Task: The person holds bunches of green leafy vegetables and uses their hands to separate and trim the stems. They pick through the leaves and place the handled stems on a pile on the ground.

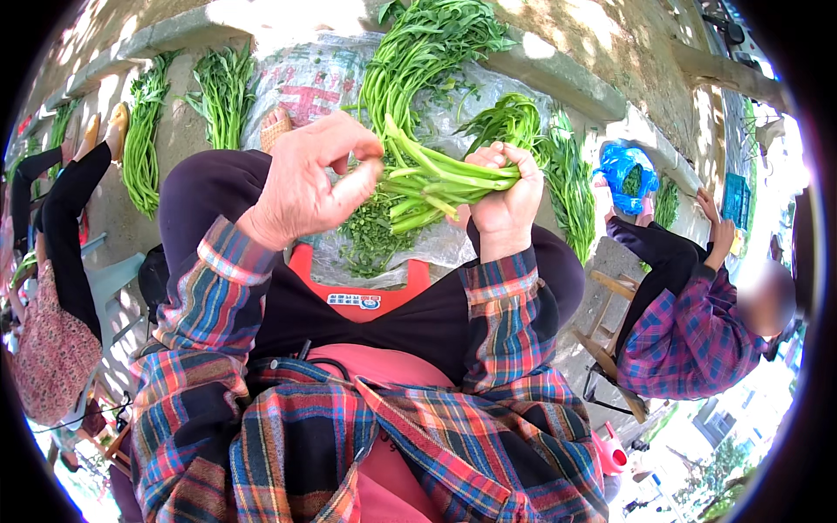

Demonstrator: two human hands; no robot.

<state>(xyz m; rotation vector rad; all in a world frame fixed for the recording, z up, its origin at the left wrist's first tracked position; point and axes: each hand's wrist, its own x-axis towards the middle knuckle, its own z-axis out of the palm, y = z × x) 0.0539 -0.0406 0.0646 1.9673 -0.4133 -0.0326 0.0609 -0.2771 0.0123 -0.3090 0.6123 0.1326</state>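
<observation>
My right hand is closed around a bunch of green leafy-vegetable stems, which look like water spinach. Their bare ends fan out to the left. Leafy tops show just beyond this hand; whether they belong to the same bunch I cannot tell. Close to the stem ends is my left hand, with fingers bent and a small gap between thumb and forefinger; nothing shows in it. Below the held stems, loose leaves and trimmings are heaped on a plastic sheet between my knees.
A large pile of long greens lies ahead, by a concrete kerb. More bundles line the ground on both sides. People sit at left and right, the latter beside a blue plastic bag. A red stool is beneath me.
</observation>
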